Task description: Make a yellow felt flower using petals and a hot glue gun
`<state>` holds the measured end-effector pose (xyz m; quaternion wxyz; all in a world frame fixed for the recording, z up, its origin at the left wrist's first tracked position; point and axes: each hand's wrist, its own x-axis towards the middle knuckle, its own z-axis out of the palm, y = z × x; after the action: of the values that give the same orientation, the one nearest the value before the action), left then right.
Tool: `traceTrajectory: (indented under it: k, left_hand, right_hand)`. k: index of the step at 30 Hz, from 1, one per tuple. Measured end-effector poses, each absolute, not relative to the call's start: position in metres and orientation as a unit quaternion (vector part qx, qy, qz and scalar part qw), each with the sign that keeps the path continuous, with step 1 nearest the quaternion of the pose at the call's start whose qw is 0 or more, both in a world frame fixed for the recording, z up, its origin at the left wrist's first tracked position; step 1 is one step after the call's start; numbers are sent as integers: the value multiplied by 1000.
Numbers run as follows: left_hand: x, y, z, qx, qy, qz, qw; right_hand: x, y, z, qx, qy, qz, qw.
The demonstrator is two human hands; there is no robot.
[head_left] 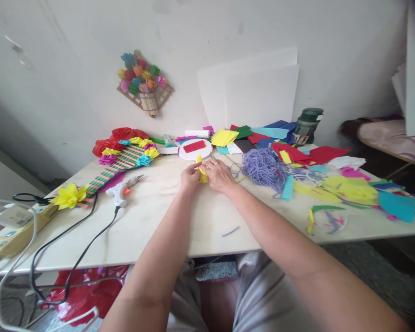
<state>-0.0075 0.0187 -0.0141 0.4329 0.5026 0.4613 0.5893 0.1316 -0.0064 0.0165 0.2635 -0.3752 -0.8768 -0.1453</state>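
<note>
Both my hands meet over the middle of the table around a small piece of yellow crepe paper [203, 175]. My left hand [190, 177] pinches it from the left side. My right hand [219, 175] is closed on its right side, fingers bent over it. Just beyond them lies a white oval disc [181, 153] with a red paper rectangle [194, 146] on top. A tangle of purple yarn [263, 167] sits to the right of my right hand. The far ends of the yellow piece are partly covered by my fingers.
A white glue gun [119, 192] with a black cord lies left, near a striped craft piece [115, 168] with paper flowers. A yellow power strip [24, 233] is at the left edge. Coloured paper sheets [224, 137] and a dark green jar [308, 125] stand at the back. Scraps [349, 189] cover the right.
</note>
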Motion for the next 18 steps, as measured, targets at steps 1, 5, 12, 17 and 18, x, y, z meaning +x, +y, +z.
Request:
traceTrajectory:
  k: [1,5,12,17,18]
  left_hand:
    - [-7,18,-13,499,465,589,434]
    - [-6,11,-6,468,453,593,473]
    - [-8,0,4,395,356,627,569]
    - [-8,-1,4,396,331,617,594]
    - [-8,-1,4,397,330,614,597]
  right_hand:
    - [132,-6,16,-366,-878,-144,272]
    - [132,-5,15,-386,-859,-114,315]
    - [136,-6,15,-513,-775,-37,367]
    - [138,-4,13,-503,-778,-29,375]
    - [138,-4,13,-495,-783,-29,376]
